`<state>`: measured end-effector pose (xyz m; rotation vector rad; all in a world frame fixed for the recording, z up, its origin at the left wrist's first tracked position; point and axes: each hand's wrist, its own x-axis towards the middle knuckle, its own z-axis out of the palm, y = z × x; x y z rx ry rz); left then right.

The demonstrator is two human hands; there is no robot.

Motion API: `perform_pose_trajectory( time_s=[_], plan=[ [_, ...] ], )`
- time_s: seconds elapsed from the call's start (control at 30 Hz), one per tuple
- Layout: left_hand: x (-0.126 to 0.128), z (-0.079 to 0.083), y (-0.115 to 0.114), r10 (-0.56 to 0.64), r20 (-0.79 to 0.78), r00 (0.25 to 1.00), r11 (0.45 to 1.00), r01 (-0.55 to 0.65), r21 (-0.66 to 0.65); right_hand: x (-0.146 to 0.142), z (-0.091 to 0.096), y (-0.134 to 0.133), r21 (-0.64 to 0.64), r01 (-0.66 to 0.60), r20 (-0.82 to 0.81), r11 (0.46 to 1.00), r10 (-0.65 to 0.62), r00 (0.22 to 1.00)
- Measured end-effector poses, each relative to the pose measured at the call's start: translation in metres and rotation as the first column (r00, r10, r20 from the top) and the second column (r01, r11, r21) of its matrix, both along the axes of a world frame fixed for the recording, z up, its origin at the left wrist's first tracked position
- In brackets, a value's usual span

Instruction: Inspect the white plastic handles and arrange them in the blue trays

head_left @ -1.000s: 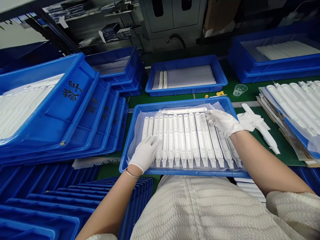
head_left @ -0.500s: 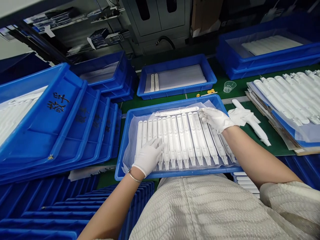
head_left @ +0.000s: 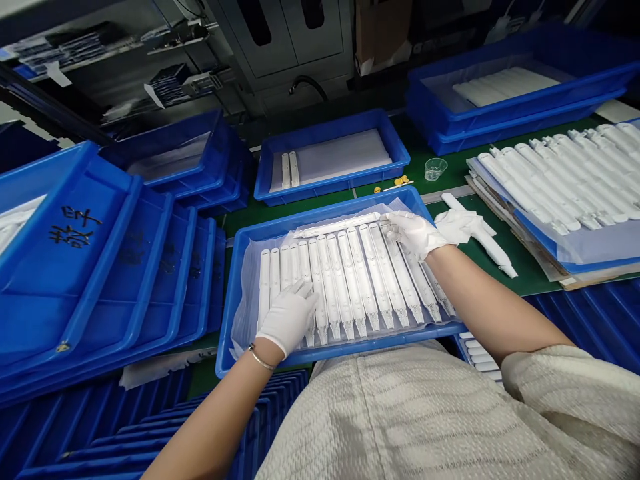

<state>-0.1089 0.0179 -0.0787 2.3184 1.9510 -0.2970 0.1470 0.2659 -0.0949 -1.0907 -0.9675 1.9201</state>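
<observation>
A row of long, narrow white plastic pieces [head_left: 345, 280], with comb-like lower ends, lies side by side in a paper-lined blue tray [head_left: 320, 350] before me. Another long white piece [head_left: 340, 225] lies crosswise above the row. My left hand [head_left: 290, 317], in a white glove, rests over the left part of the row with fingers extended and nothing gripped. At the upper right end of the row is my gloved right hand [head_left: 413, 233], its fingers loosely bent and apart over the piece tops, near the crosswise piece's end. It hides some piece tops.
Behind stands a blue tray [head_left: 330, 187] with two white pieces. Stacked blue trays [head_left: 115, 280] crowd the left. On the right, a white glove [head_left: 463, 223] lies near more white parts [head_left: 560, 180]. A clear cup [head_left: 435, 169] and yellow bits [head_left: 401, 180] sit beyond.
The whole view has shifted, so the trays and table appear further left. Both hands keep nearly the same places over the row; no piece has visibly moved.
</observation>
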Motion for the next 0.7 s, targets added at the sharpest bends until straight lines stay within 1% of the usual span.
perform_pose_trajectory(
  time_s=[0.03,0.1,0.17,0.23,0.33,0.47,0.57,0.7],
  plan=[
    [0.004,0.001,0.003,-0.009,0.015,1.0,1.0,0.009,0.017,0.0,0.0,0.0,0.006,0.009,0.005,1.0,-0.009,1.0],
    [0.013,0.001,0.007,-0.073,0.055,0.996,0.997,0.072,0.033,-0.001,0.002,-0.001,0.004,0.018,0.015,1.0,-0.018,1.0],
    [0.021,-0.003,0.01,-0.168,0.075,0.983,0.986,0.167,0.017,-0.002,0.003,-0.001,-0.013,0.026,0.017,1.0,-0.026,1.0],
    [0.026,-0.008,0.012,-0.231,0.071,0.97,0.972,0.233,-0.015,-0.003,0.005,0.0,-0.032,0.033,0.019,0.999,-0.032,0.999],
    [0.026,-0.013,0.015,-0.252,0.071,0.965,0.965,0.256,-0.05,-0.003,0.006,0.0,-0.032,0.04,0.015,0.999,-0.039,0.999],
    [0.028,-0.007,0.023,-0.262,0.096,0.96,0.963,0.267,-0.044,-0.003,0.006,0.0,-0.006,0.043,0.01,0.999,-0.043,0.999],
    [0.04,-0.002,0.031,-0.301,0.109,0.947,0.953,0.302,0.007,-0.003,0.007,0.0,0.015,0.051,0.003,0.999,-0.051,0.999],
    [0.058,-0.007,0.04,-0.414,0.128,0.901,0.91,0.411,0.051,-0.003,0.005,0.003,0.017,0.064,-0.009,0.998,-0.064,0.998]
  ],
)
